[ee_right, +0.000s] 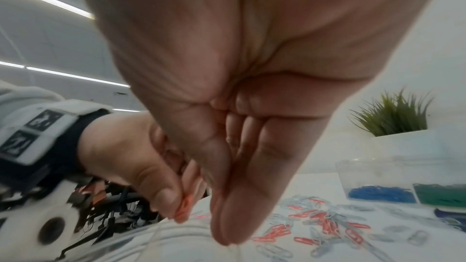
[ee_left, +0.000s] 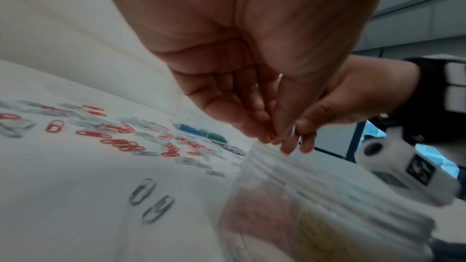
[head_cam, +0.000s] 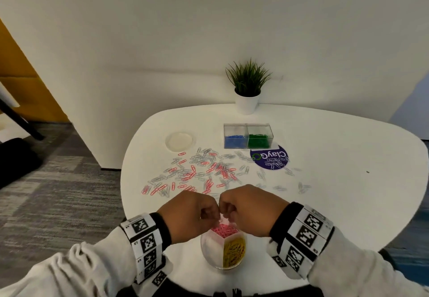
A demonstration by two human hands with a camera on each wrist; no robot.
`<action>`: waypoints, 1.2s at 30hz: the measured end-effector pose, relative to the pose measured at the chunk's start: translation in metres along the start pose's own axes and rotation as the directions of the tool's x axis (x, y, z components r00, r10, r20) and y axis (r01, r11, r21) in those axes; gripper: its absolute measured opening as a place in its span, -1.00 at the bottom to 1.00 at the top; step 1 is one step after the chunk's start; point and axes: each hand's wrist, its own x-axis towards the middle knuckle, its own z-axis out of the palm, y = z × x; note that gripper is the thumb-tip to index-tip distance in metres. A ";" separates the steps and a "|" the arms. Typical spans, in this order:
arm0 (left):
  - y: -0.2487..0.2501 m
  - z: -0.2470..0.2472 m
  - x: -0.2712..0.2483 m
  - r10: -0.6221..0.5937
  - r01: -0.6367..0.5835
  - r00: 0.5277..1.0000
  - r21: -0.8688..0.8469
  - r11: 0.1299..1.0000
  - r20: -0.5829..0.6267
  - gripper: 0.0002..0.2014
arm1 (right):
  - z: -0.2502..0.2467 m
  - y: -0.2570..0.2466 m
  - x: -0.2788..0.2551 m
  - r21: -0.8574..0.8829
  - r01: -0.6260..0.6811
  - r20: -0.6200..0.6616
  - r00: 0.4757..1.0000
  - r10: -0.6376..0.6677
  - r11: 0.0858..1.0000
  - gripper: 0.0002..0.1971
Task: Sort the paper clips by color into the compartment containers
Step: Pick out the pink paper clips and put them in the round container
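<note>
A round clear container [head_cam: 242, 237] stands at the table's near edge, with a red-filled compartment [head_cam: 222, 229], a yellow-filled one [head_cam: 234, 250] and an empty one [head_cam: 210, 248]. Both hands hover right above the red compartment, knuckles almost touching. My left hand [head_cam: 210, 214] pinches red paper clips [ee_right: 185, 207] between thumb and fingertips. My right hand [head_cam: 228, 212] has its fingertips [ee_right: 227, 230] bunched against the thumb, and no clip shows in it. Loose red and silver clips [head_cam: 204, 171] lie spread across the table's middle. In the left wrist view the container [ee_left: 290, 196] is blurred.
A clear rectangular box [head_cam: 248, 127] farther back holds blue clips [head_cam: 235, 142] and green clips [head_cam: 260, 141]. A round lid [head_cam: 180, 141] lies to its left, a dark round sticker [head_cam: 270, 157] to its front right. A potted plant [head_cam: 247, 92] stands by the wall.
</note>
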 end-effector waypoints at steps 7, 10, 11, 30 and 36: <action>-0.004 0.005 0.003 0.124 -0.122 0.992 0.110 0.986 -0.017 -0.91 | 0.002 0.044 0.007 0.039 -0.170 -0.125 0.977 0.173 0.985 -0.81; -0.024 -0.011 0.008 0.005 0.014 0.988 0.123 0.992 -0.155 -0.94 | 0.008 0.066 0.019 -0.036 -0.248 -0.129 0.962 0.241 0.968 -0.78; -0.034 -0.016 0.010 -0.039 0.073 0.982 0.182 0.981 -0.185 -0.92 | 0.011 0.072 0.026 -0.067 -0.262 -0.114 0.960 0.254 0.963 -0.73; -0.086 -0.012 0.046 -0.218 0.266 0.963 0.429 0.863 -0.159 -0.85 | 0.015 0.097 0.103 -0.067 -0.347 -0.210 0.922 0.326 0.936 -0.90; -0.079 -0.024 0.041 -0.295 0.341 0.937 0.298 0.892 -0.187 -0.94 | 0.001 0.089 0.090 0.059 -0.299 -0.335 0.893 0.302 0.952 -0.97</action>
